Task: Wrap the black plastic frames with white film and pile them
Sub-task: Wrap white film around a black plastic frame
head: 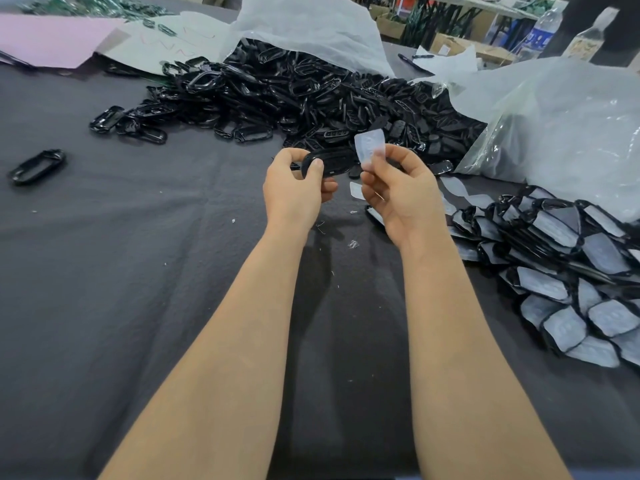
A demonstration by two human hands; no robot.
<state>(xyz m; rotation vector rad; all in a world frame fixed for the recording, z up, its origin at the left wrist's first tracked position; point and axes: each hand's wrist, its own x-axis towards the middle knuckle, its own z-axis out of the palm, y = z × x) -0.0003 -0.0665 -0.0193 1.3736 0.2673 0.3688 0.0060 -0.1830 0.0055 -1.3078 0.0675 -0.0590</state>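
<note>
My left hand (pixel 298 188) grips a black oval plastic frame (pixel 334 161) above the middle of the table. Just to its right, my right hand (pixel 401 192) pinches a small piece of white film (pixel 370 147), held upright beside the frame. A big heap of bare black frames (pixel 294 95) lies behind my hands. At the right sits a pile of frames covered with white film (pixel 568 271). More film pieces (pixel 460 192) lie on the cloth by that pile.
Dark grey cloth (pixel 138 271) covers the table. A lone frame (pixel 36 167) lies at the far left. A clear plastic bag (pixel 561 129) bulges at the right, a white bag (pixel 311 29) behind the heap. Pink paper (pixel 52 39) and bottles (pixel 543 31) stand at the back.
</note>
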